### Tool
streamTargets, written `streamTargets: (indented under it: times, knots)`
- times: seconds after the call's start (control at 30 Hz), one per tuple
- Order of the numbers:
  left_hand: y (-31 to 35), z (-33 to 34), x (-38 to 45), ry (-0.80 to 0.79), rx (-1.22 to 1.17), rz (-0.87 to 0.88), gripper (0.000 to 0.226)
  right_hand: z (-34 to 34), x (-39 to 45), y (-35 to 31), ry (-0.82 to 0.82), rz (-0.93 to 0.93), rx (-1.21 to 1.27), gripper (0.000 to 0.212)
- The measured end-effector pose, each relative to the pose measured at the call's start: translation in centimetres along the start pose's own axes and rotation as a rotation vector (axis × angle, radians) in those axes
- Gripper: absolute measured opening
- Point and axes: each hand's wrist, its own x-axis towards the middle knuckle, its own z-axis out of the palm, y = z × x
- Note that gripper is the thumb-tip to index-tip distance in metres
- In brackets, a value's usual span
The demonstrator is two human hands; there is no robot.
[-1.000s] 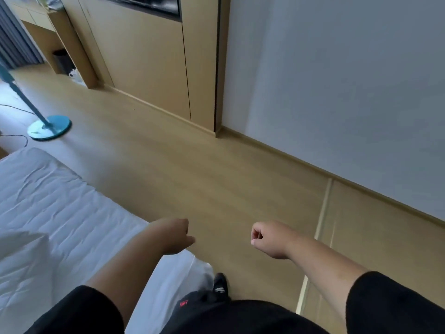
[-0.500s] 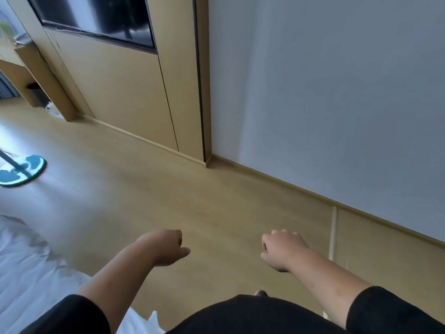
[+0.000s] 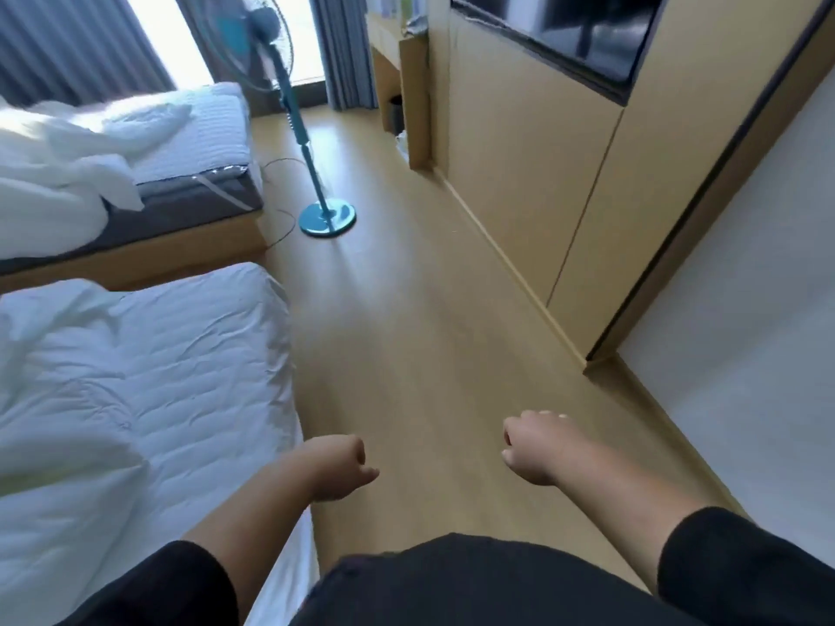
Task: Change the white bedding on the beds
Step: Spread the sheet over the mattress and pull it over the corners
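Observation:
The near bed [image 3: 189,368] at the left is covered in a wrinkled white sheet, with a bunched white duvet [image 3: 49,445] lying on it. Behind it stands a second bed [image 3: 203,124], where rumpled white bedding [image 3: 54,173] is heaped over a grey mattress. My left hand [image 3: 336,467] hangs beside the near bed's edge, fingers loosely curled and holding nothing. Over the wooden floor, my right hand [image 3: 537,447] is likewise loosely curled and holds nothing.
A teal standing fan [image 3: 327,216] with a trailing cord stands at the foot of the far bed. Wooden wall panels [image 3: 519,151] carry a dark TV [image 3: 565,29] along the right. A desk [image 3: 406,83] and curtains [image 3: 68,42] lie at the far end.
The view has swung left from the wall and floor to take in both beds and the fan. Both hands stay loosely curled in front of me, holding nothing.

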Motion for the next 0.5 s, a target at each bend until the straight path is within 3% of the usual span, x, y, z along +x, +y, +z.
streamTargets:
  times: [0.27,0.5]
  knots:
    - [-14.3,1.6,-0.6,-0.035,-0.454,-0.392,0.036,-7.7,14.4,-15.8,-0.088,-0.462,-0.335,0.039]
    - [-27.2,0.6,3.5,-0.023,-0.654,-0.574,0.039,-14.4,25.3,-31.4,-0.200,-0.626,-0.505,0.037]
